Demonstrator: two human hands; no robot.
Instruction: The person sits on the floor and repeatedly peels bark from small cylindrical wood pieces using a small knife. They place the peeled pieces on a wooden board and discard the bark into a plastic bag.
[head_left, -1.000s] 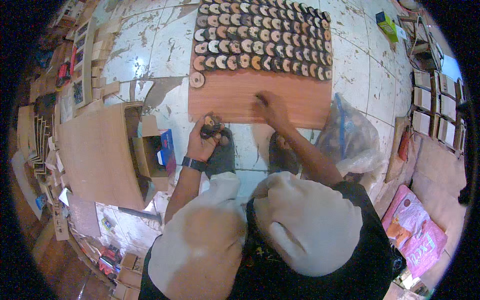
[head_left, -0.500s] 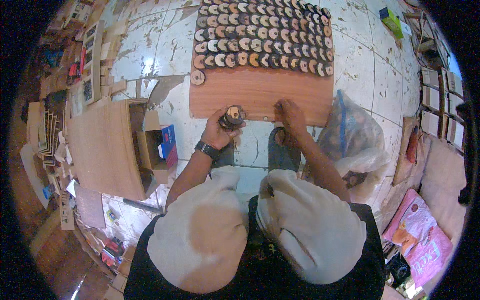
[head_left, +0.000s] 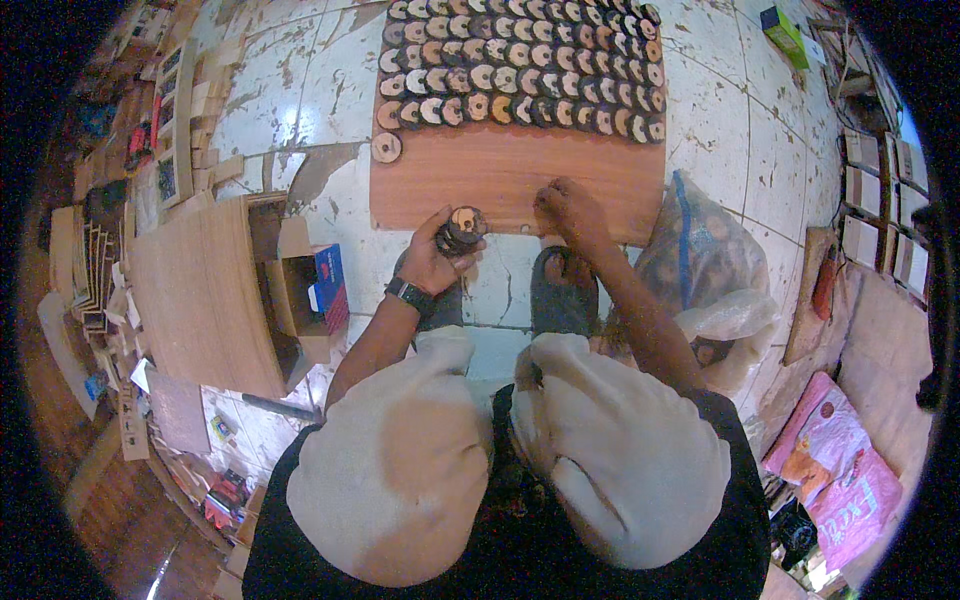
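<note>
Plywood sheet (head_left: 195, 300) lies at nine o'clock on the tiled floor, with an open cardboard box (head_left: 305, 295) just beside its right edge. Next comes the left hand (head_left: 432, 258), a dark watch (head_left: 409, 294) on its wrist, fingers closed around a small stack of round wooden discs (head_left: 462, 228) held at the near edge of the wooden board (head_left: 500, 180). One loose disc (head_left: 386, 148) sits on the floor off the board's left side. At twelve o'clock, rows of similar discs (head_left: 520, 65) cover the far part of the board. The right hand (head_left: 568, 205) rests on the board's near edge, fingers curled downward; whether it grips anything I cannot tell. Two sandals (head_left: 562, 290) show below the hands. At three o'clock a clear plastic bag (head_left: 700, 270) slumps just beside the board, and a pink sack (head_left: 845, 480) lies at four o'clock.
</note>
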